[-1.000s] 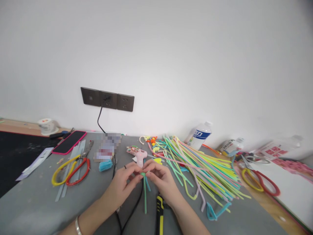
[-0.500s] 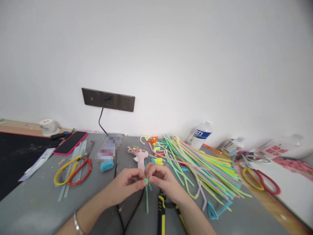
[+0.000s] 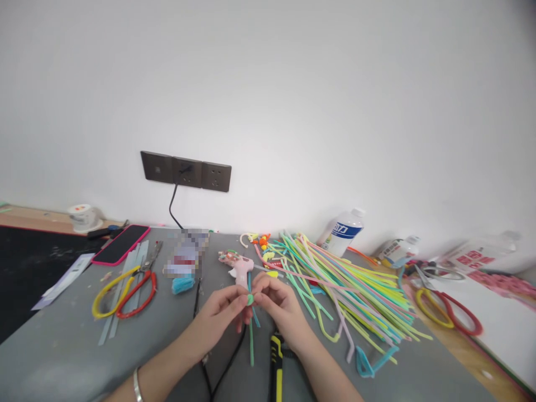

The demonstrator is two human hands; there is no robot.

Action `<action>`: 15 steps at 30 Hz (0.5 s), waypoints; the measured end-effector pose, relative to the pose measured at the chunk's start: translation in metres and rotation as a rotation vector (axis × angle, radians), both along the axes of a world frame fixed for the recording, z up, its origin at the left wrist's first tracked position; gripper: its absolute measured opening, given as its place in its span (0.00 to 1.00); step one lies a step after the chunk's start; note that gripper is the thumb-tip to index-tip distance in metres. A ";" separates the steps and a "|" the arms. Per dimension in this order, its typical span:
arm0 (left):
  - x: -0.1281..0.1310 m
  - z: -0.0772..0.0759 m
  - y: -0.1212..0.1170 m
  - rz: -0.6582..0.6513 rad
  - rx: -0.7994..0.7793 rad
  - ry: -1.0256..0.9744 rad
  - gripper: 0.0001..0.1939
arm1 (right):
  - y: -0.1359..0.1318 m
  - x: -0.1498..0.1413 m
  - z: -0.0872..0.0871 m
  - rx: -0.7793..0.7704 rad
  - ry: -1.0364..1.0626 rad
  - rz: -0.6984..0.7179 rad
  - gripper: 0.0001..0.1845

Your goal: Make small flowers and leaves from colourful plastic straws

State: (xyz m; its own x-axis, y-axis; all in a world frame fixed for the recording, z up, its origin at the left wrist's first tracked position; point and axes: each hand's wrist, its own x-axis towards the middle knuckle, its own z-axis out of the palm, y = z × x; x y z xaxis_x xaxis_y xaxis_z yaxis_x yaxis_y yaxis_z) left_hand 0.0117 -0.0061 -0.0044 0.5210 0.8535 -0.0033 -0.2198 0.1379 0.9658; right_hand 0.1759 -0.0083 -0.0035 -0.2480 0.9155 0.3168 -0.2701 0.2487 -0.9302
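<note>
- Gray tabletop (image 3: pixel 142 357): extends beneath 2 forearms, which converge from the lower edge of the view.
- Heap of pastel fuzzy stems (image 3: pixel 355 285): fanned out to the right of the hands.
- Left hand (image 3: pixel 220 315): fingers curled, thumb and index fingertip pinching a small green piece (image 3: pixel 250 300).
- Right hand (image 3: pixel 282 307): knuckles raised, fingers bent inward, thumb and fingertips meeting the same piece from the opposite side.
- Pink glue gun (image 3: pixel 242 270): lies just beyond the fingertips.
- Green piece: between the 2 hands, above the tabletop; its lower extent is unclear.
</note>
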 end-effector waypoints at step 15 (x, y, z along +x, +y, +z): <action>-0.003 0.003 0.002 0.062 -0.479 -0.236 0.16 | -0.004 -0.002 0.003 0.129 -0.210 -0.100 0.08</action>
State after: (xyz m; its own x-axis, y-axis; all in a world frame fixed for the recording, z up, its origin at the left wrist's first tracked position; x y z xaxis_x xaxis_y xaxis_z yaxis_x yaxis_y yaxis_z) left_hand 0.0089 -0.0038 -0.0014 0.5034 0.8144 -0.2886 -0.4449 0.5306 0.7214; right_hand 0.1736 -0.0127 -0.0003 -0.2313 0.8940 0.3837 -0.0430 0.3846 -0.9221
